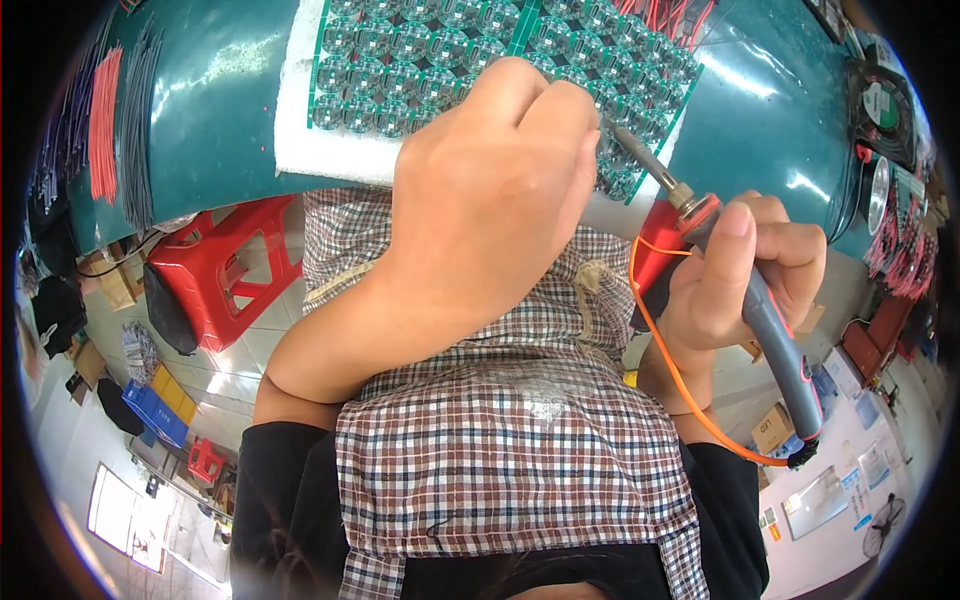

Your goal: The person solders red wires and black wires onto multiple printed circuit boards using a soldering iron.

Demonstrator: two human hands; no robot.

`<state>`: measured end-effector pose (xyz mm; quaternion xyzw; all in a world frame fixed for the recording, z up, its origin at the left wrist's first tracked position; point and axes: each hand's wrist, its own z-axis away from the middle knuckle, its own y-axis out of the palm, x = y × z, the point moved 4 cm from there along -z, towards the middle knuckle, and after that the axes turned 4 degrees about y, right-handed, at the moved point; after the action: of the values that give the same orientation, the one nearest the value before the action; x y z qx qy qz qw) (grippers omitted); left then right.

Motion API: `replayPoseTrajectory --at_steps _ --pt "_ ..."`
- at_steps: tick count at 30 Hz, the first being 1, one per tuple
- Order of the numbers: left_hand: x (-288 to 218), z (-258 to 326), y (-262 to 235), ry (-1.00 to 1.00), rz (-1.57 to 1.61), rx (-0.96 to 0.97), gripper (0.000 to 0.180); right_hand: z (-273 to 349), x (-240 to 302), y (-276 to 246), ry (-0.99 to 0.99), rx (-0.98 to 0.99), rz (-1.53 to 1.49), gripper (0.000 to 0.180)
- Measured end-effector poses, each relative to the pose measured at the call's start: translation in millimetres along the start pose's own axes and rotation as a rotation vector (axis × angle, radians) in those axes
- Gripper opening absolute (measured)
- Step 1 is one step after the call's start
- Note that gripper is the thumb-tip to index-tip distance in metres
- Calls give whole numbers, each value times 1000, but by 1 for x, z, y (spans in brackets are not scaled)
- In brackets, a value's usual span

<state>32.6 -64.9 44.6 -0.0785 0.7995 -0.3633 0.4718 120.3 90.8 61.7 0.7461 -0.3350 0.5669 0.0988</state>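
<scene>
— Checked cloth [510, 450] over the lap fills the near view; above it, the two hands. What is each one doing?

— Right hand [745, 275] is wrapped round the grey and red handle of a soldering iron [770, 330], fingers [735, 250] clamped on it, thumb lying along the grip. Left hand [495, 190] is curled into a loose fist, fingers together; whether it pinches anything I cannot tell, since the fingertips are hidden behind the knuckles.

— And which way does the iron run?

— Its long axis goes from about four o'clock, where the orange cord [680, 370] leaves the butt, up to about ten o'clock, where the metal tip [635, 150] ends just beside the left knuckles. The tip sits over the green panel of small round circuit boards [420, 60].

— So the panel lies where from the hands?

— At twelve o'clock from both, on a white foam pad [300, 130] on the green counter [215, 100]. The left hand rests over the panel's near edge; the right is further off, at about four o'clock from it.

— Anything else about?

— Bundles of red and grey wires [105, 125] at nine o'clock on the counter, a red plastic stool [225, 270] beneath.
</scene>
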Motion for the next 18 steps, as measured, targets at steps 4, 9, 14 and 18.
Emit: replayPoseTrajectory --at_steps 4,9,14,18 --pt "-2 -1 -2 3 -10 0 9 1 0 -6 -29 2 -20 28" --pt "-4 -2 -5 -15 -88 36 9 -2 2 -7 -22 7 0 28" --pt "-3 -2 -1 -24 -81 35 9 -2 -1 -6 -4 19 2 28" --pt "-4 -2 -1 -17 -64 29 9 -3 1 -7 -15 27 2 28"
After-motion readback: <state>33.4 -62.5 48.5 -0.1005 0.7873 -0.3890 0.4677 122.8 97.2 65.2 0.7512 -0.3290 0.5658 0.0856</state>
